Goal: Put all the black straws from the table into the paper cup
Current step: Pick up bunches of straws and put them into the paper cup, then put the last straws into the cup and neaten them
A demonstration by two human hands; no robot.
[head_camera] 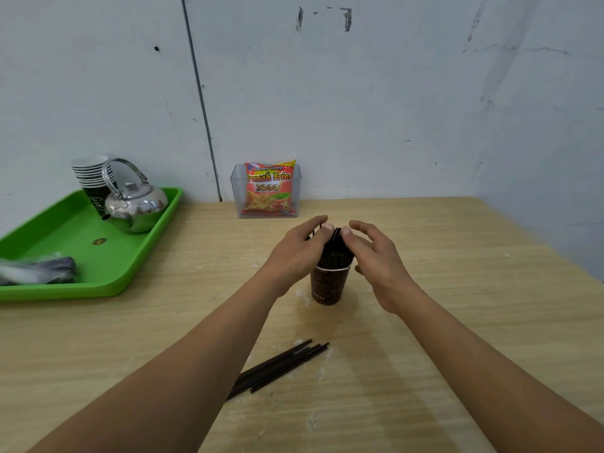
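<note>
In the head view, a bundle of black straws (335, 253) was seen standing upright in a dark paper cup (327, 287), which stood on the wooden worktop (457, 289) between the two wrists. The left hand (299, 248) was curled round the upper ends of the bundle, thumb in front and fingers behind. The right hand (376, 256) was held narrow but loose: its thumb was laid against the bundle, while its curved fingers were not seen to close on anything.

A few loose black straws (281, 367) were left lying flat together on the worktop, nearer the person than both hands and between the forearms, partly hidden under the left forearm.

Well to the left of the left hand a green tray (65, 230) was set, bearing a metal kettle (135, 204), a stack of paper cups (93, 178) and a wrapped bundle (39, 271). Beyond the hands, against the wall, a snack packet (269, 189) was held in a clear box (237, 191).
</note>
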